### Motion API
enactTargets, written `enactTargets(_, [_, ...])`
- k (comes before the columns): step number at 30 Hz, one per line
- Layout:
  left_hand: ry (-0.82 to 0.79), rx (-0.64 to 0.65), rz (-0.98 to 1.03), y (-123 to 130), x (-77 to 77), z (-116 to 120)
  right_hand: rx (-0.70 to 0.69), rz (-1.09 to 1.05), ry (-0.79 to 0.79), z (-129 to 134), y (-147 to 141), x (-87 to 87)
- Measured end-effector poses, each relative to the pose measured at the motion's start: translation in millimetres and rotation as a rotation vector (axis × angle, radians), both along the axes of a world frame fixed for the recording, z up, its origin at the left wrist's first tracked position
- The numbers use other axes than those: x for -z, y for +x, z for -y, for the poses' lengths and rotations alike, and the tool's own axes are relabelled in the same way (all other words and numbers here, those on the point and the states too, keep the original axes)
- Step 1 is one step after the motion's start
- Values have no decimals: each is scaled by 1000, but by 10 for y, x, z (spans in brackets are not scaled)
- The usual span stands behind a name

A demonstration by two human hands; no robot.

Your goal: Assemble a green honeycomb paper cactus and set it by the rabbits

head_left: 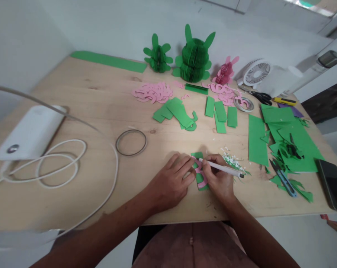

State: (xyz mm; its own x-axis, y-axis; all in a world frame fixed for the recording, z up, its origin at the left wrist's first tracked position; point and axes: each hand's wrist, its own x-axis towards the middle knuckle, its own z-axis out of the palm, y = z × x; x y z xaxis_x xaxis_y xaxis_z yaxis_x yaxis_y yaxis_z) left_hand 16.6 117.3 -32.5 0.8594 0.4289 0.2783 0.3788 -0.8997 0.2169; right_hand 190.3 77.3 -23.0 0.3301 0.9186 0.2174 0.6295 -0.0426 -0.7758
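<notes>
A white pen [227,169] with a dark end is pinched in my right hand [220,178], its tip at the top of a pink curved paper cutout [202,180]. That cutout lies on a small green paper strip [196,154] near the table's front edge. From the left, my left hand [172,182] presses its fingertips on the cutout and strip, fingers apart and slightly bent. Part of the cutout is hidden by both hands. Just right of the pen, small white and green paper scraps [232,160] lie scattered.
Green paper pieces [175,111] and a pink cutout pile [154,92] lie ahead. Honeycomb paper figures [195,59] stand behind, by a fan [256,72]. Rightward are blue thread snips [283,178], green sheets [257,139] and a phone [332,184]; leftward, a white cable [116,167] and tape ring [131,142].
</notes>
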Motion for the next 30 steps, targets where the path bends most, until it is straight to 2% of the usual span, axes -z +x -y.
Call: enactTargets(30, [3,-2,-23,-2,-3,1,5,-28,-5,12,5,25])
